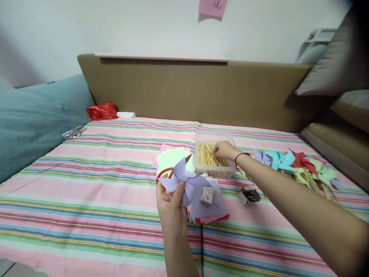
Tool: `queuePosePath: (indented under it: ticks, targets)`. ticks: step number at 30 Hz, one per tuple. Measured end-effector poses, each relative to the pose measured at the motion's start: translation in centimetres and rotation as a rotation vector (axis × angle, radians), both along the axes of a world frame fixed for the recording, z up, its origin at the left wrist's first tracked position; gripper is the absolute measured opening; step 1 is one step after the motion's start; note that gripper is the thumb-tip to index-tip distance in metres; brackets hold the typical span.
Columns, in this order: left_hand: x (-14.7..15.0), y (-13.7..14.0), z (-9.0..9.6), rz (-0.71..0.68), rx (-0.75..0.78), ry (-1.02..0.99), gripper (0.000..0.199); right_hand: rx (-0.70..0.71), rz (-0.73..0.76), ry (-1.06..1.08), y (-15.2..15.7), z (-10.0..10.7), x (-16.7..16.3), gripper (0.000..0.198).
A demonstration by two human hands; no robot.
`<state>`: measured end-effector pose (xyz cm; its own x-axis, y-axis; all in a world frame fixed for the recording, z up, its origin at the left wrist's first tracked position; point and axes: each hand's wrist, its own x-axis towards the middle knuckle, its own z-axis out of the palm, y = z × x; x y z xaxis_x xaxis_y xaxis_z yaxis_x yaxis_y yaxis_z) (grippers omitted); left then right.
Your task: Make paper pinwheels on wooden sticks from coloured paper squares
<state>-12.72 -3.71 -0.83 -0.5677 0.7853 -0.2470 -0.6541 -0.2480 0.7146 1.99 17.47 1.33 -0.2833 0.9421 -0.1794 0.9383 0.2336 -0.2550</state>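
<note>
My left hand (170,198) pinches a purple paper pinwheel (188,182) at its middle, thumb on the front. My right hand (223,149) reaches into a clear plastic box (215,170) of thin wooden sticks (205,154), its fingers closed on a stick. Red-handled scissors (165,172) lie on a stack of green and pink paper (170,157), partly hidden behind the pinwheel. Below the plastic box is a pile of coloured paper squares (215,207), purple on top, with a small white box (206,195) resting on it.
Right of the paper pile stands a small open box (249,195) of dark small pieces. Several finished pinwheels (281,159) on sticks lie at the right, partly behind my right forearm. A red plastic bundle (102,111) sits at the far left of the striped cloth (100,184).
</note>
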Motion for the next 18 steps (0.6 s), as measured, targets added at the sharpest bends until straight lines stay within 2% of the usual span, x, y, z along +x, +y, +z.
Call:
queuePosePath:
  ticks: [3, 7, 13, 16, 18]
  targets:
    - [-0.2, -0.1, 0.0, 0.023, -0.006, -0.015, 0.063, -0.038, -0.025, -0.097, 0.5, -1.1, -0.3, 0.022]
    - [-0.2, -0.1, -0.1, 0.046, -0.039, -0.012, 0.064, -0.077, -0.06, -0.162, 0.8, -1.4, -0.5, 0.021]
    - [-0.5, -0.3, -0.8, 0.002, 0.022, -0.025, 0.064, -0.134, -0.147, -0.079, 0.7, -1.8, -0.5, 0.021]
    - [-0.5, -0.3, -0.8, -0.022, 0.07, -0.011, 0.063, -0.046, -0.175, 0.061, 1.0, -0.5, -0.6, 0.02]
    - [-0.4, -0.2, -0.6, -0.05, 0.068, -0.01, 0.065, 0.046, -0.191, 0.187, 0.8, 1.5, -0.4, 0.011]
